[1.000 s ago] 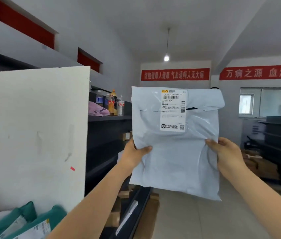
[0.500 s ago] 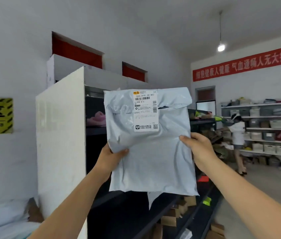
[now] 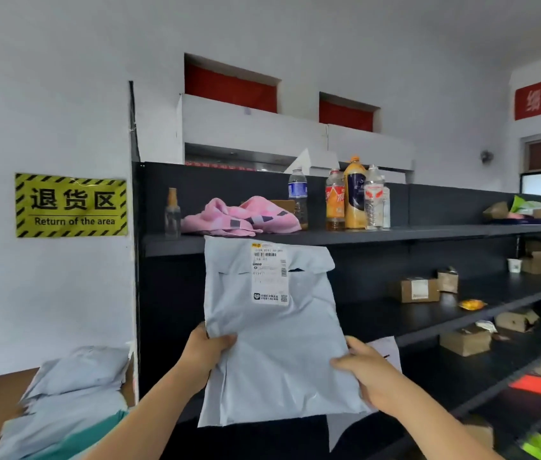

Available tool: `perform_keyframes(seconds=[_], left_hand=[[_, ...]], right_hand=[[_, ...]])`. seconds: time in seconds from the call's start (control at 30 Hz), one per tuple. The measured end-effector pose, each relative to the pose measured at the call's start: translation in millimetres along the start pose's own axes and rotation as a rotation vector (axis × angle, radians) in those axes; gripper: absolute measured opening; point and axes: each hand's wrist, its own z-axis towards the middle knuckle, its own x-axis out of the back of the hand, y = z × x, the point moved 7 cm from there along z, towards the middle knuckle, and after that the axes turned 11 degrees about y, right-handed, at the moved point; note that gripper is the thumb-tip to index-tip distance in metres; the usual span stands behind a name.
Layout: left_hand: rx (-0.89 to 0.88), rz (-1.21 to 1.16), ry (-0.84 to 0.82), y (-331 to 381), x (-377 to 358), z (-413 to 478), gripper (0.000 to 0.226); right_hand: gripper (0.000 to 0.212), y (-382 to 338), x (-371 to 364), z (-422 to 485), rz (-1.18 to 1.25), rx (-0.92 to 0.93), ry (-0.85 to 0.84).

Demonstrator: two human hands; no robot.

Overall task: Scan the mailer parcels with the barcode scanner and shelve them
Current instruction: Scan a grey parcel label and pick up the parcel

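Pale grey poly mailer (image 3: 275, 343), creased, flap folded over at the top. Held upright at frame centre before dark shelving (image 3: 378, 234), its top edge overlapping the upper shelf lip. White barcode label (image 3: 269, 272) at its 12 o'clock. Left hand (image 3: 204, 351) grips the mailer's 8 o'clock edge, thumb in front. Right hand (image 3: 367, 370) grips at 4 o'clock.

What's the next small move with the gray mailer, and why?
Probably ease the mailer forward and lay it on the dark shelf tier behind it. The left hand and right hand both grip its lower edges, and it is upright in front of that open bay under the bottle shelf.
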Motion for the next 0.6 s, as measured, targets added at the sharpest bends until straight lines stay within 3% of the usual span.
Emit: perform_keyframes(seconds=[0.13, 0.27, 0.37, 0.5, 0.57, 0.6], left_hand=[[0.024, 0.070, 0.022, -27.1, -1.6, 42.9, 0.026], [0.101, 0.218, 0.174, -56.6, 13.0, 82.6, 0.009], [0.057, 0.281, 0.288, -51.9, 22.3, 120.9, 0.011], [-0.025, 0.472, 0.409, -44.0, 28.9, 149.6, 0.032], [-0.054, 0.582, 0.441, -46.3, 33.2, 153.7, 0.044], [-0.075, 0.627, 0.439, -46.6, 34.4, 153.3, 0.034]], right_hand=[[0.033, 16.3, -23.0, 63.0, -0.121, -0.014, -0.013], [0.029, 35.9, -52.3, 123.3, -0.256, -0.059, -0.043], [0.029, 34.9, -79.4, 167.6, -0.320, -0.026, -0.062], [0.023, 35.2, -104.4, 212.0, -0.338, 0.034, -0.021], [0.036, 40.4, -111.8, 222.8, -0.347, 0.092, -0.014], [0.042, 43.1, -112.4, 225.3, -0.400, 0.140, -0.008]])
